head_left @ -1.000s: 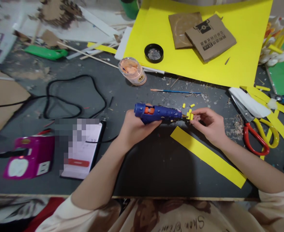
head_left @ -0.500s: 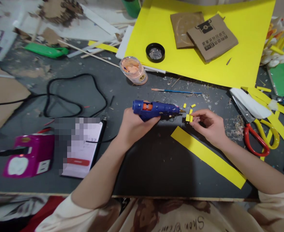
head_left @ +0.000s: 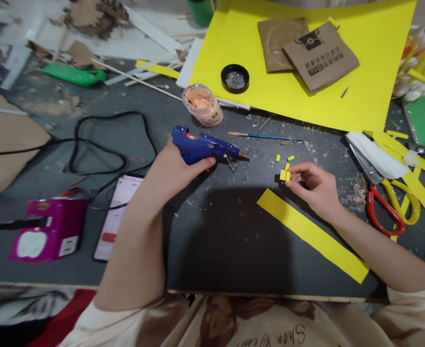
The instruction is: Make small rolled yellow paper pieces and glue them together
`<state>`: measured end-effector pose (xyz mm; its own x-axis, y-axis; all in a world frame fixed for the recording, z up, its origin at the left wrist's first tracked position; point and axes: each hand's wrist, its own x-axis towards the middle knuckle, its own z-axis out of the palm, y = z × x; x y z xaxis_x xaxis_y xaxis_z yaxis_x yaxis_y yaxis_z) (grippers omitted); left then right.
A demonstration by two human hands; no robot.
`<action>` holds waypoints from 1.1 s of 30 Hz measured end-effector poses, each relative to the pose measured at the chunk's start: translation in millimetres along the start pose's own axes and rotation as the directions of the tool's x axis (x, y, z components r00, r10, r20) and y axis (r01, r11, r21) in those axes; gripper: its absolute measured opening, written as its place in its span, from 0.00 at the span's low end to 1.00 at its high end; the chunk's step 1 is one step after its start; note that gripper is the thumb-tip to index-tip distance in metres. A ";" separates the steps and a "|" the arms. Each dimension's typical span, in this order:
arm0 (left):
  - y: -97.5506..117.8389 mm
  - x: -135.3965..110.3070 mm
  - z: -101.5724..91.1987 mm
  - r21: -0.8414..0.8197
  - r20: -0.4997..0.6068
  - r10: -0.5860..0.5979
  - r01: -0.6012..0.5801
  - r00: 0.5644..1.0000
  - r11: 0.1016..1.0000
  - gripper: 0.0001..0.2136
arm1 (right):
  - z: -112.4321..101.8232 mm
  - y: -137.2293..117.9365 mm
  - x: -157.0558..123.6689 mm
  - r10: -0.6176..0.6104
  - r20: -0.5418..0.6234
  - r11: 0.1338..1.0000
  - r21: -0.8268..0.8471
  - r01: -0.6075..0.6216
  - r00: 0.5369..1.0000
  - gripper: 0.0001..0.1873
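Observation:
A blue glue gun (head_left: 207, 147) is gripped in my left hand (head_left: 176, 176), its metal nozzle pointing right over the dark table. Between the thumb and fingers of my right hand (head_left: 315, 188) is a small yellow paper piece (head_left: 284, 175), partly hidden by the fingertips. Just behind it lie a few tiny yellow rolls (head_left: 278, 158). A long yellow paper strip (head_left: 313, 236) lies slantwise below my right hand. The nozzle is apart from the yellow piece, with a gap of table between them.
An open jar of peach paint (head_left: 203, 106) and a thin paintbrush (head_left: 266, 137) lie beyond the glue gun. Scissors (head_left: 382, 207) rest at the right. Yellow sheets (head_left: 324, 106) carry cardboard pieces (head_left: 321, 58). A phone (head_left: 121, 202), a magenta box (head_left: 53, 231) and a black cable (head_left: 107, 115) are at left.
My left hand has drawn the glue gun leftward and slightly up, away from the yellow piece. My right hand stays nearly in place, still pinching the piece.

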<state>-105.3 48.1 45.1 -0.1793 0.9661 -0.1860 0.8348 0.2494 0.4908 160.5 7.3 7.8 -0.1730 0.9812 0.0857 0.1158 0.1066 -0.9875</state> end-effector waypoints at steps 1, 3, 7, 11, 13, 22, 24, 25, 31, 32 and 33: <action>-1.0 0.1 -1.7 0.037 -0.021 -0.024 0.024 1.000 0.999 0.26 | 0.1 0.1 0.0 0.002 -0.002 1.000 0.000 -0.002 1.000 0.09; -2.0 -0.3 -4.7 0.137 -0.042 -0.084 0.089 0.996 0.987 0.26 | 0.2 0.1 -0.1 0.012 -0.003 1.000 -0.005 -0.012 1.000 0.09; -7.7 1.8 -5.4 0.232 -0.098 -0.085 0.106 0.992 0.967 0.28 | 0.3 -0.3 0.3 0.022 -0.002 1.000 -0.019 -0.022 1.000 0.08; -15.4 5.9 -3.4 0.177 -0.174 0.030 0.002 0.984 0.984 0.34 | 0.2 -0.4 0.5 0.022 -0.010 0.999 -0.025 -0.022 1.000 0.08; -12.8 3.5 -4.5 0.161 -0.263 0.096 -0.054 0.960 0.985 0.30 | 0.0 -0.3 0.4 0.021 -0.011 0.999 -0.027 -0.021 1.000 0.08; 47.0 -45.4 31.5 -0.821 0.129 0.278 -0.055 0.952 0.569 0.13 | 0.2 -2.8 0.9 0.044 -0.034 0.999 -0.022 -0.045 0.998 0.08; 58.1 -54.2 49.8 -0.865 0.256 0.266 0.097 0.930 0.493 0.16 | 0.5 -3.3 1.2 0.045 -0.037 0.999 -0.016 -0.046 0.998 0.09; 62.8 -57.3 57.9 -0.882 0.278 0.257 0.140 0.926 0.450 0.16 | 0.6 -3.4 1.4 0.043 -0.032 0.999 -0.014 -0.043 0.999 0.09; 80.2 -61.8 81.1 -0.917 0.305 0.283 0.201 0.910 0.344 0.20 | 1.0 -3.2 0.4 0.001 -0.023 0.998 -0.056 -0.003 1.000 0.08; 81.2 -61.2 82.1 -0.921 0.286 0.274 0.184 0.918 0.345 0.21 | 1.3 -2.9 -0.2 -0.010 -0.026 0.997 -0.074 0.008 1.000 0.08; 81.8 -60.6 83.0 -0.922 0.268 0.262 0.169 0.927 0.347 0.21 | 1.7 -2.7 -1.0 -0.018 -0.027 0.995 -0.094 0.015 0.999 0.07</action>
<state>17.1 4.4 25.9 0.1921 0.9429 -0.2722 -0.2204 0.3117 0.9243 158.6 5.7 10.2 -0.1489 0.9831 0.1069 0.2047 0.1364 -0.9693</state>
